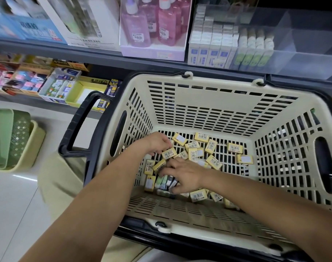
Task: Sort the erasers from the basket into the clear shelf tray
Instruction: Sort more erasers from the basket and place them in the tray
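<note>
The right hand [184,174] is curled around a short row of green and dark erasers [166,182] near the basket's front wall, gripping them together. The left hand [157,143] is bent down over the yellow erasers [211,146] just beside it. Its fingers are curled, but I cannot tell whether they hold one or only touch the pile.

Both hands are inside the basket [199,80], where dozens of erasers lie loose across the floor, most of them yellow with barcode stickers.

The clear tray [303,59] sits on the shelf [86,53] above and behind the basket. Its left part holds upright rows of white and green packs, while the right compartments look unfilled.

Judging by this, sorting is at an early or middle stage: much is left in the basket, and the current handful has not yet been lifted out.
</note>
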{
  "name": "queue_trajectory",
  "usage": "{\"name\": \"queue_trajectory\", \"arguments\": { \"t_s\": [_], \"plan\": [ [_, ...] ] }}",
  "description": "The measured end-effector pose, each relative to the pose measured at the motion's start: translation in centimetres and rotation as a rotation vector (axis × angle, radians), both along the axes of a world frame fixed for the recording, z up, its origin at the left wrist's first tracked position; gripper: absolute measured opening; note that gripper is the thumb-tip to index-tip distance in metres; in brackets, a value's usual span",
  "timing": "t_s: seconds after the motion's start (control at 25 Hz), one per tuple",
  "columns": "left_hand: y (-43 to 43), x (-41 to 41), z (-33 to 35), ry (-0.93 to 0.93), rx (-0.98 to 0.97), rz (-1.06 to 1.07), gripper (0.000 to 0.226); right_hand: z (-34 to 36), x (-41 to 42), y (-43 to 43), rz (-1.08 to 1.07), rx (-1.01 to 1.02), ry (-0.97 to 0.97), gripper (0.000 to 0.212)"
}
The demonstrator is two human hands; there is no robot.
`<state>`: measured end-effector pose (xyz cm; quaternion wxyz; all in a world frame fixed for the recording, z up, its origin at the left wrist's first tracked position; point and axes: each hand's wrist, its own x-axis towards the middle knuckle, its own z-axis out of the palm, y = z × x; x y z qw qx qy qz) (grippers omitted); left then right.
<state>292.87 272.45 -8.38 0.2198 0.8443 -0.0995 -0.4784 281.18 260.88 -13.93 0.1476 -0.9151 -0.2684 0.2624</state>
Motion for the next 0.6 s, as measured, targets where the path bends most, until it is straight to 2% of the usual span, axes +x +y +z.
{"name": "queue_trajectory", "arguments": {
  "t_s": [0.28,0.48,0.6],
  "plan": [
    [0.0,0.0,0.1,-0.004,-0.014,0.001,0.016,-0.8,-0.6,1.2,-0.095,-0.069,0.010,0.079],
    [-0.3,0.3,-0.1,-0.011,-0.042,-0.009,0.019,-0.8,-0.6,-4.0,-0.286,-0.085,0.016,0.077],
    [-0.3,0.3,-0.3,-0.011,-0.033,-0.032,0.019,-0.5,-1.4,-4.9,-0.345,-0.162,0.023,0.089]
  ]
}}
